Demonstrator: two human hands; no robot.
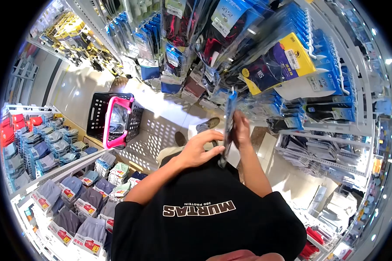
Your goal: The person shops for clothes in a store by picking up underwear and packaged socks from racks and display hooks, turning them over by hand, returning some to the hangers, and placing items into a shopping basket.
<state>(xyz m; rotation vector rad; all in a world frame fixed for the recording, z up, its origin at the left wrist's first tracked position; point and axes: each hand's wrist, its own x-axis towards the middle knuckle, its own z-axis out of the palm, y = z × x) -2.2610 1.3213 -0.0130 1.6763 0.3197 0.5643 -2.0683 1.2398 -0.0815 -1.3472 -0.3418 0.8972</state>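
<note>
Two-handed inspecting, apparently, of packet (229,117) between part-curled left hand (199,150) and blurred right hand (242,130) of unclear opening, with uncertain grips, next calling for steadiness.

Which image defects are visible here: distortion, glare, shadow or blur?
All in the head view: distortion curves the surroundings inside black corners; glare whitens part of the floor; a light-dotted shadow lies beside the basket; the package and right hand look blurred, the left hand clearer.
</note>
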